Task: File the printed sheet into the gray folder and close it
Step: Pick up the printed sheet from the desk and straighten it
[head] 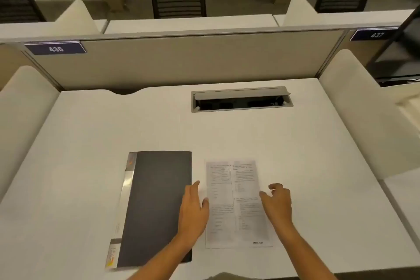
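Beside the closed gray folder [156, 207] lies the printed sheet [236, 202] flat on the table [91, 143]; with your left hand [193, 209] and right hand [278, 202] both empty with slack grip, open the cover first.

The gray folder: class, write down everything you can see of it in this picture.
The gray folder is closed and lies flat on the white desk, left of the printed sheet and apart from it. Its cover is dark gray, matte, plastic-looking. Along its left edge runs a pale, glossy spine strip with a small coloured logo at the near end. It sits slightly turned, near end swung left. The left hand lies over its right edge; whether it presses on it I cannot tell. The right hand is away from it.
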